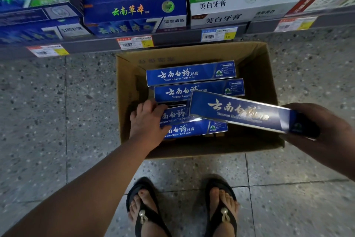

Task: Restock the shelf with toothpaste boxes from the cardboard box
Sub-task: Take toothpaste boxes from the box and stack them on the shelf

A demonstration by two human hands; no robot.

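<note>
Held toothpaste box [240,111]: blue, long, tilted, lifted above the open cardboard box [269,83] and overlapping its right wall. Right hand [322,131] grips the right end of it, fingers [307,110] curled round that end, thumb side underneath. Inside the cardboard box four more blue toothpaste boxes lie flat, side by side, print up: far one [190,73], second one [192,91], third toothpaste box [172,115], near one [192,129]. The held box covers the right ends of the second and third. Left hand [146,117] is down in the left part of the cardboard box, resting on the left end of the third toothpaste box; thumb lies along its upper edge, fingers bent downward past the end. Cannot tell whether they have closed on it. Cardboard box stands on a speckled tiled floor [57,102], just in front of the shelf [172,40]. Shelf carries stacked dark blue cartons [134,10] at left and centre, white cartons [240,2] to the right; price tags [134,43] along its front edge. Two feet in black sandals [146,213] stand near the carton's near wall.
</note>
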